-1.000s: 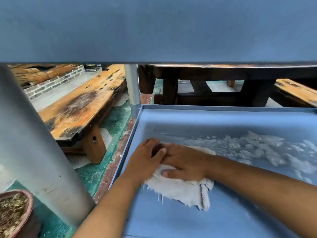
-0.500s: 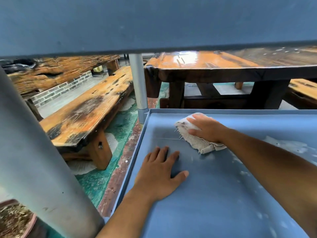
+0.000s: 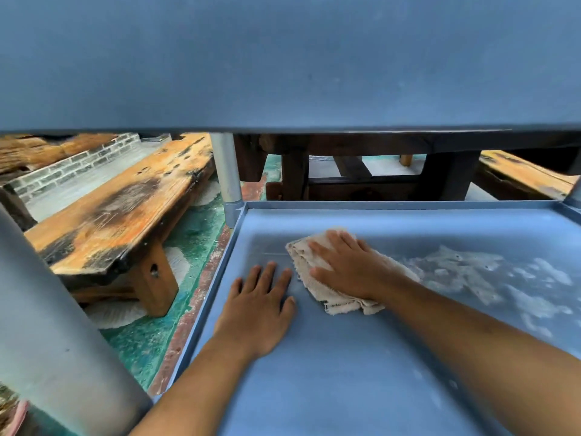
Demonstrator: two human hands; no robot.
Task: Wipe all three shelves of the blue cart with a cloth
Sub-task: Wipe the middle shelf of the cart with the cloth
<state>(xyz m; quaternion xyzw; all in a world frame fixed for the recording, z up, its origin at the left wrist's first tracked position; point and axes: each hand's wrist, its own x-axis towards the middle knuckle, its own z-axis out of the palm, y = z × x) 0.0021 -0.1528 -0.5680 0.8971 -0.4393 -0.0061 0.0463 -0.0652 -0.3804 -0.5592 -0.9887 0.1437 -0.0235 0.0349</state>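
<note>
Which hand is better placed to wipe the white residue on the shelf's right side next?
Right. The right hand presses the cloth, and the white residue lies just beside it. The left hand lies flat on the bare shelf, without cloth and farther away.

Worn orange wooden bench [image 3: 125, 212] with black patches on the left, sitting on a scuffed green floor [image 3: 191, 243]. Low grey brick wall [image 3: 78, 165] behind it, dark wooden table [image 3: 377, 146] straight ahead, another bench [image 3: 528, 174] far right.
</note>
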